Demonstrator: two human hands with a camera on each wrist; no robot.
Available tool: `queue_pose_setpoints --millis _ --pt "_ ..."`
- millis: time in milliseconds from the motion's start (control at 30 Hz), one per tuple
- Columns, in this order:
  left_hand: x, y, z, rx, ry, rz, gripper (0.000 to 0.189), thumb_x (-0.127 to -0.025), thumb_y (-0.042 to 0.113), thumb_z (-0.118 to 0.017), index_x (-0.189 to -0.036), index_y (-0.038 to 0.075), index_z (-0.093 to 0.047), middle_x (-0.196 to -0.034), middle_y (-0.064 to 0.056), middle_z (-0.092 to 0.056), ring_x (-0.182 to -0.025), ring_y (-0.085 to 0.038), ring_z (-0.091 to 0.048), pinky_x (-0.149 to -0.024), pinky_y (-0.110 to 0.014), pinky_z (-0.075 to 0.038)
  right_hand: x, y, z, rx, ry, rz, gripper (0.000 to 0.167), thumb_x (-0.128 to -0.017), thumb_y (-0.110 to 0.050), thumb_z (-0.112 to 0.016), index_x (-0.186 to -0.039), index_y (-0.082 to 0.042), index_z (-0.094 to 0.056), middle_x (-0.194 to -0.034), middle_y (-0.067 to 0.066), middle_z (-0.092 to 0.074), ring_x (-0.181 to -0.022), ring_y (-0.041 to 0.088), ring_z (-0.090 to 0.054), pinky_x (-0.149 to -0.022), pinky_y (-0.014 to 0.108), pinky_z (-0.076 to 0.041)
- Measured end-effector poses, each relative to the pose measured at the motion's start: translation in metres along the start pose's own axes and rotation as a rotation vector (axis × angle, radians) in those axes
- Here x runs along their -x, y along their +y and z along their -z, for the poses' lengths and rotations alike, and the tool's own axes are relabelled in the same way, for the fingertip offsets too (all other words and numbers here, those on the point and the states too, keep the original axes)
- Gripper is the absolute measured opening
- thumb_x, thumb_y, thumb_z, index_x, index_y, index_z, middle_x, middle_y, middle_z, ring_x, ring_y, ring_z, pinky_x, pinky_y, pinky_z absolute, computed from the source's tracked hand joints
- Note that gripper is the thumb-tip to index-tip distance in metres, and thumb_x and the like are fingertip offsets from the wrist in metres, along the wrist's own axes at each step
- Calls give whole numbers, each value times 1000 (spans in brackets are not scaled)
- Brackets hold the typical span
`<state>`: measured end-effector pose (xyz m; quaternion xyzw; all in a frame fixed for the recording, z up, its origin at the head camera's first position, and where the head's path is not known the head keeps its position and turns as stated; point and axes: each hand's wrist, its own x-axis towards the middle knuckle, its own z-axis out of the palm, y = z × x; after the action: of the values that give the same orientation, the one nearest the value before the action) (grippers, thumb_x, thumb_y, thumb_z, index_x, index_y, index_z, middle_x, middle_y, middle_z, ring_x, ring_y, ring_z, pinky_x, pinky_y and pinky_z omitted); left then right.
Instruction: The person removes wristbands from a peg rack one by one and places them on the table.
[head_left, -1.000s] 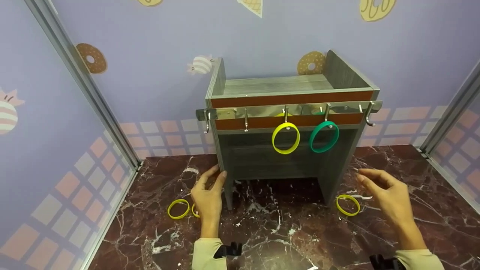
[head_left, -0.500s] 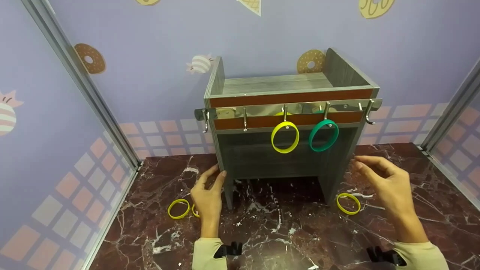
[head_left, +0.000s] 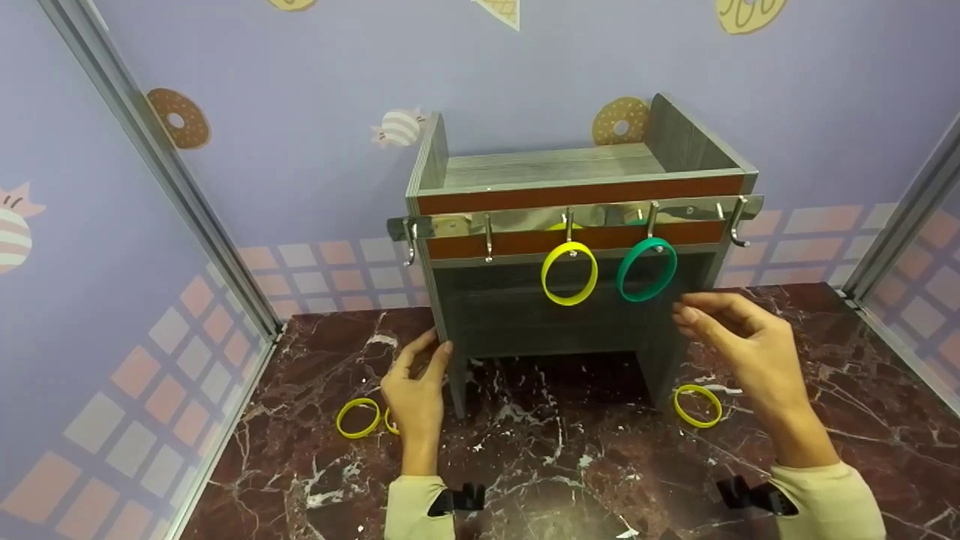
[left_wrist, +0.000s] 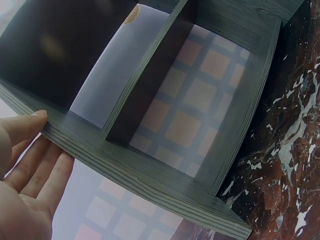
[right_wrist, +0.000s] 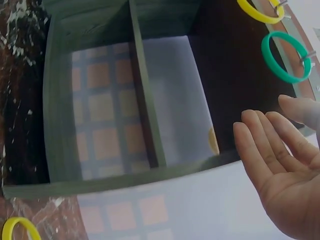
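A grey wooden shelf (head_left: pixel 581 178) stands upright with a metal hook rail (head_left: pixel 607 217) across its front. From one hook hangs a yellow ring-shaped band (head_left: pixel 568 302), and from the hook to its right a green band (head_left: pixel 622 279). My left hand (head_left: pixel 415 394) grips the shelf's left side panel, thumb at the front edge and fingers on the outer face in the left wrist view. Nothing is in my right hand (head_left: pixel 757 352), raised by the right side panel just below and right of the green band; its fingers are extended in the right wrist view.
Loose yellow bands lie on the dark marbled table: one (head_left: pixel 355 436) left of my left hand, another partly hidden behind that hand, and one (head_left: pixel 703 426) below my right hand. Other hooks (head_left: pixel 489 244) on the rail hold nothing. Patterned walls (head_left: pixel 300 150) enclose the back and sides.
My right hand has risen and moved left, toward the shelf's front and the green band. My left hand stays on the side panel. The hanging bands keep their hooks.
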<state>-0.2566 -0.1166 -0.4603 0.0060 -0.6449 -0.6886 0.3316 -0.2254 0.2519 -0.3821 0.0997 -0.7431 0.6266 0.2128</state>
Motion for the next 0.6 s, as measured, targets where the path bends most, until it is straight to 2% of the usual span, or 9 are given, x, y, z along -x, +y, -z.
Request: queue_pose_setpoints --millis 200,433,600 --pt "0 -1 0 -4 -2 -14 23 -93 5 -84 -116 1 -80 -109 -16 -77 -88 -21 -78 -67 -37 -66 -9 -8 -16 -167 4 20 29 -100 -3 -74 -124 13 -69 -112 25 -75 -97 30 -78 -87 37 -63" --pt "0 -1 -1 24 -10 -34 23 -93 1 -83 -115 -3 -79 -112 -18 -77 -90 -17 -77 -74 -31 -65 -13 -13 -28 -202 7 38 28 -100 1 -73 -125 13 -68 -110 21 -76 -93 30 -78 -87 38 -63" --pt "-1 -3 -1 54 -9 -42 23 -93 -3 -81 -115 -7 -77 -112 -21 -76 -94 -23 -78 -80 -28 -64 -15 -15 -34 -241 -2 45 29 -99 5 -72 -126 14 -67 -113 21 -76 -97 34 -77 -87 40 -63"
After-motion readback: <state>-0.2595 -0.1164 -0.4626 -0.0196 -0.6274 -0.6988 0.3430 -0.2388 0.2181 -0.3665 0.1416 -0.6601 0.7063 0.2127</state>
